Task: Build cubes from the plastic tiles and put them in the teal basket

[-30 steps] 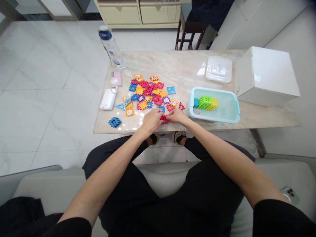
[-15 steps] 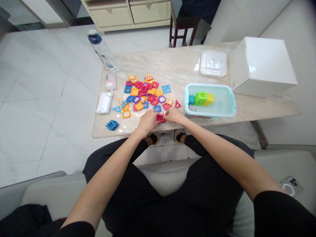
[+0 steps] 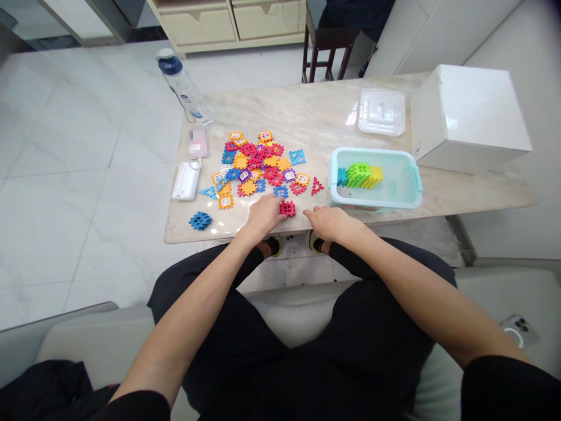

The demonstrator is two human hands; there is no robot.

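Observation:
Near the table's front edge, my left hand is closed on a red window-pattern building block, gripping its left side. Whether more red pieces lie under it, I cannot tell. My right hand is to the right of that block, apart from it, with its fingers stretched out and nothing in them. Beyond both hands spreads a loose pile of red, orange, blue and purple blocks. A red triangle piece lies between the pile and the bin. A stack of blue blocks sits at the left front.
A light-blue bin on the right holds teal, green and yellow blocks. Behind it are a clear lid and a white box. At the left stand a water bottle and a white device. A person is beyond the table.
My right hand has let go of the red block and drawn back to the right with its fingers opening. My left hand stays on the block.

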